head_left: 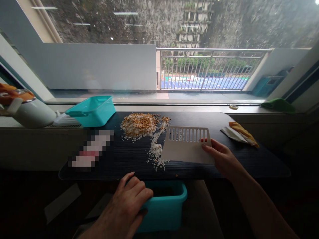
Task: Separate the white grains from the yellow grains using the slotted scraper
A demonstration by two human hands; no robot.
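Ahead, scraper (185, 151) in right hand (224, 157), tub (163, 214) in left hand (131, 199)

Window (171, 38), wide, strip-light reflections (126, 13) on glass | sill (174, 108), white | parapet (99, 66), pale | railing (211, 50), metal, barred | exterior wall (99, 26), grey, weathered | ground (211, 82) past railing, blue | table (124, 156), black, finely lined, rounded corners | lighting: daylight through window, foreground dim

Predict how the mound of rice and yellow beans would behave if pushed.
The mound would probably spread rather than move as one, being loose grains. Its roundish yellow beans may roll away. The white rice, partly strewn in a trail, would likely scatter over the black tabletop.
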